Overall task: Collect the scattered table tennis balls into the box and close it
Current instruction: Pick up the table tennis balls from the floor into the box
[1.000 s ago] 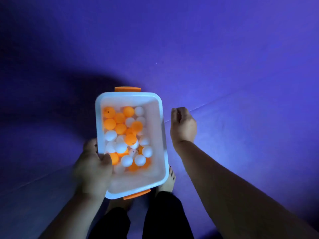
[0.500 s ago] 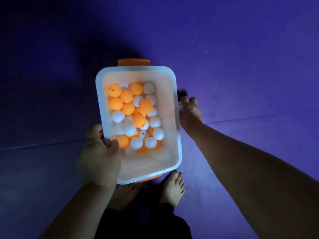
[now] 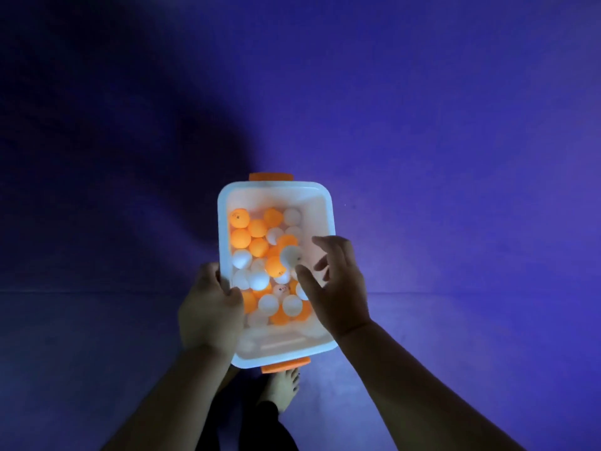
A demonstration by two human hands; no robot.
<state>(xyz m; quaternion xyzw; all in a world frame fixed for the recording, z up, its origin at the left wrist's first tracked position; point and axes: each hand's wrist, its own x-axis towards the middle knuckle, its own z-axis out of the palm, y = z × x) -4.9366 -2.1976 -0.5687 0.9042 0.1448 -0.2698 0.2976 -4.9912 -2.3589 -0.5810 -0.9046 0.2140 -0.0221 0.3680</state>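
The white ball [image 3: 290, 256] sits in mid-air just above the heap of orange and white table tennis balls [image 3: 260, 255], directly off the fingertips of the right hand [image 3: 338, 288], toward the middle of the box; no fingertip appears to touch it, so it is judged released and falling, though the blur leaves contact uncertain. The right hand is over the right-hand half of the white box [image 3: 327, 209], fingers spread and loosely curled, holding nothing that can be seen. The box has orange latches at its far end [image 3: 271, 176] and near end [image 3: 285, 366], so its long axis runs away from the person, and the balls fill the left and middle of its floor while the near end shows bare. The left hand [image 3: 208, 310] is clamped on the box's left rim, thumb hooked inside over the wall, carrying the box clear of the purple floor [image 3: 455, 157]. A bare foot [image 3: 282, 390] shows below the near latch. No lid and no loose balls are visible anywhere on the floor in this view. Judgement: collection is at or near its end; the right hand, being free and nearer to open floor, is the one available to fetch either a remaining ball or the lid, neither of which can be located from here.
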